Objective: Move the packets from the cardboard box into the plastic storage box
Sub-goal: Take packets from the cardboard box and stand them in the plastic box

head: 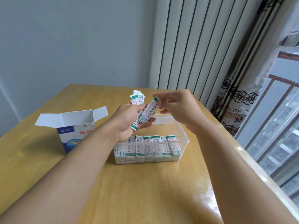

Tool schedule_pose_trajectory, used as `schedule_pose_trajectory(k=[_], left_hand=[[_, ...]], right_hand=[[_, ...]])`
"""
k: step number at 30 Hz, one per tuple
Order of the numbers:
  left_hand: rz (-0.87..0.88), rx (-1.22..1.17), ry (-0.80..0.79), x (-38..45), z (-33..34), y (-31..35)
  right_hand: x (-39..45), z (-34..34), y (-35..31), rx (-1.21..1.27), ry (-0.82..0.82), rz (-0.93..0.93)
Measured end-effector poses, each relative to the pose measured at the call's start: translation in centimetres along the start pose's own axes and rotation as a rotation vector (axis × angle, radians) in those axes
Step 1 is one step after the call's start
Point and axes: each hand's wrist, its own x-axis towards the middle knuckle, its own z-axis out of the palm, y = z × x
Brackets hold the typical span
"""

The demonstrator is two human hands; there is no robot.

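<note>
My left hand holds a loose bunch of white-and-green packets above the clear plastic storage box. My right hand pinches the top end of one small stack of packets, whose lower end still rests in the left hand. Rows of packets stand side by side along the front of the plastic box. The open blue-and-white cardboard box sits to the left, flaps up; its inside is hidden from here.
Everything rests on a wooden table. A white ribbed radiator and a patterned curtain stand behind and to the right. A window with a railing runs along the table's right side.
</note>
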Motion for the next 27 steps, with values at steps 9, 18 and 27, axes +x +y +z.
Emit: schedule_pose_trajectory(k=[9,18,27], left_hand=[[0.016,0.016,-0.003,0.1,-0.2,-0.2],[0.103,0.121,0.067,0.6,0.0,-0.7],[0.145,0.145,0.070,0.8,0.1,-0.8]], right_hand=[[-0.4,0.1,-0.5,-0.064,-0.021,-0.097],[0.1,-3.8,0.0,-0.055,-0.033,-0.044],[1.0,-3.4,0.1,-0.517,-0.577,0.119]])
